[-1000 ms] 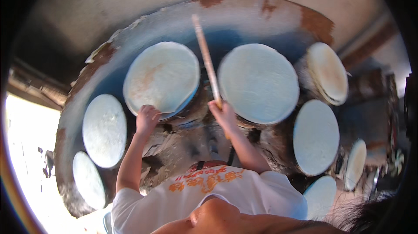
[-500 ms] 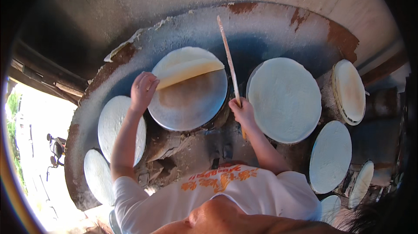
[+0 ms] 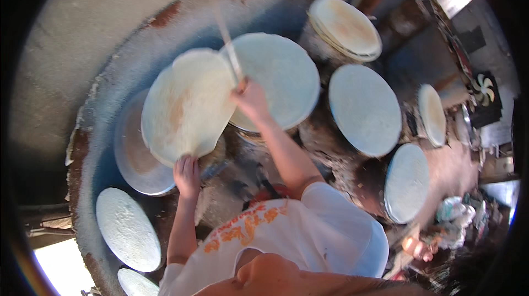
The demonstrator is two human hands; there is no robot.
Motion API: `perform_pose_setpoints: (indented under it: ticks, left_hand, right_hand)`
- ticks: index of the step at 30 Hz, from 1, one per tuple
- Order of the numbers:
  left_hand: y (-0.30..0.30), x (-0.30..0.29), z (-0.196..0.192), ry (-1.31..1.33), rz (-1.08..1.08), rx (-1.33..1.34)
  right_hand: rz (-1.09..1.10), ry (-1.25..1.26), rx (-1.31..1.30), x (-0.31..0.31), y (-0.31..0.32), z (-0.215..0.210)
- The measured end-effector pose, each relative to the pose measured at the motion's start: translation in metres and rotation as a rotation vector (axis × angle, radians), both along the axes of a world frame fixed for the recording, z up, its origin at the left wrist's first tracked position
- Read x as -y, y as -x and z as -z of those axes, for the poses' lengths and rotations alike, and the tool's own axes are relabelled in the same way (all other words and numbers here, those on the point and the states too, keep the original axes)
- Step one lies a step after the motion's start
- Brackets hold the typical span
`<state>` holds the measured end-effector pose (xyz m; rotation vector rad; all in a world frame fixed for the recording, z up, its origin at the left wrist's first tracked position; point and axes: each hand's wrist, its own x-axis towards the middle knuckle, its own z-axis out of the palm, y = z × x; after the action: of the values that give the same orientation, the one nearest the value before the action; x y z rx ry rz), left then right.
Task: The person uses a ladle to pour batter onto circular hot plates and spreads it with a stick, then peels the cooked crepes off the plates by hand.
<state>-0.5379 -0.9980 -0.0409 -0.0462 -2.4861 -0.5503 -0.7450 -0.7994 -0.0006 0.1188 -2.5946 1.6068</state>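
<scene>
My left hand (image 3: 187,175) grips the lower edge of a thin, pale round sheet (image 3: 187,103) and holds it up in the air. Below it lies a bare round griddle (image 3: 135,158), brownish in the middle. My right hand (image 3: 250,97) is shut on a long thin stick (image 3: 226,37); the stick runs up along the sheet's right edge. Under my right hand sits another round griddle (image 3: 281,75) covered by a pale sheet.
A stack of finished sheets (image 3: 344,26) rests on a stand at the back right. More covered griddles (image 3: 363,108) (image 3: 406,183) (image 3: 128,230) ring the curved, rust-stained wall (image 3: 182,15). A small fan (image 3: 485,89) and clutter stand at the far right.
The sheet, half peeled from the left griddle before, now hangs fully lifted off it. My left hand moved down to its lower edge, and the stick came up beside it.
</scene>
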Motion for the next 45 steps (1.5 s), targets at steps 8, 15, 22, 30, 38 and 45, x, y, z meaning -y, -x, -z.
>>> perform_pose_setpoints:
  ticks: [8,15,22,30,38,45]
  left_hand:
    - [0.111,-0.163,0.0,0.027,0.449,0.124]
    - [0.102,-0.178,0.004,0.183,0.335,0.123]
    - [0.15,-0.175,-0.034,0.04,0.5,0.0]
    - [0.231,-0.17,-0.11,0.069,0.538,-0.065]
    - [0.319,-0.162,-0.202,0.12,0.548,-0.058]
    - [0.415,-0.223,-0.296,-1.084,0.744,0.228]
  right_hand:
    - [0.332,-0.168,0.025,-0.235,0.03,0.025]
    - [0.229,-0.168,0.134,-0.235,0.021,0.03]
    - [0.307,-0.131,0.053,-0.301,0.015,0.006]
    - [0.282,-0.068,0.039,-0.328,0.019,-0.009]
    - [-0.168,0.124,-0.292,-0.308,0.127,-0.035]
    - [0.033,0.259,-0.16,-0.316,0.204,-0.05]
